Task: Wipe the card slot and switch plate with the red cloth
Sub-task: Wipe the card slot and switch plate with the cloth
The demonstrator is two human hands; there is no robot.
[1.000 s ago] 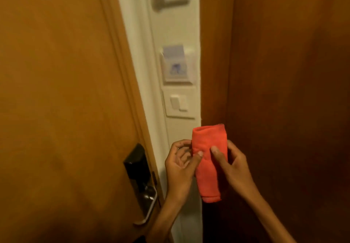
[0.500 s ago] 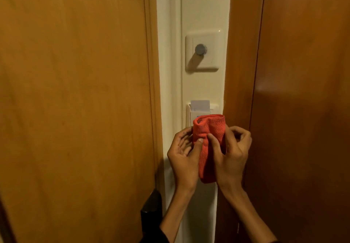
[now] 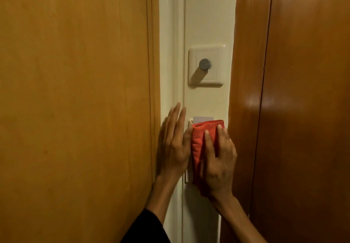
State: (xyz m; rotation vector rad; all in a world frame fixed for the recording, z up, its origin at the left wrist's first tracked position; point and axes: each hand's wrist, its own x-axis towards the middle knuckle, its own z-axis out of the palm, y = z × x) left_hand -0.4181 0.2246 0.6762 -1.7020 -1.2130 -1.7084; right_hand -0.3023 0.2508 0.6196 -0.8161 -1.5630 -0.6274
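Observation:
My right hand presses the folded red cloth flat against the card slot on the narrow white wall strip. Only the slot's upper left corner and the top edge of a white card show above the cloth. The switch plate below is almost wholly hidden by the cloth and hand; a sliver of its left edge shows. My left hand lies flat and open on the white door frame just left of the cloth, fingers pointing up, thumb touching the cloth's edge.
A white plate with a grey round knob sits on the wall above the card slot. A tan wooden door fills the left side. Dark brown wooden panels close in on the right.
The view has come closer and tilted up. My left hand let go of the cloth and spread flat on the frame. My right hand now presses the cloth on the card slot alone.

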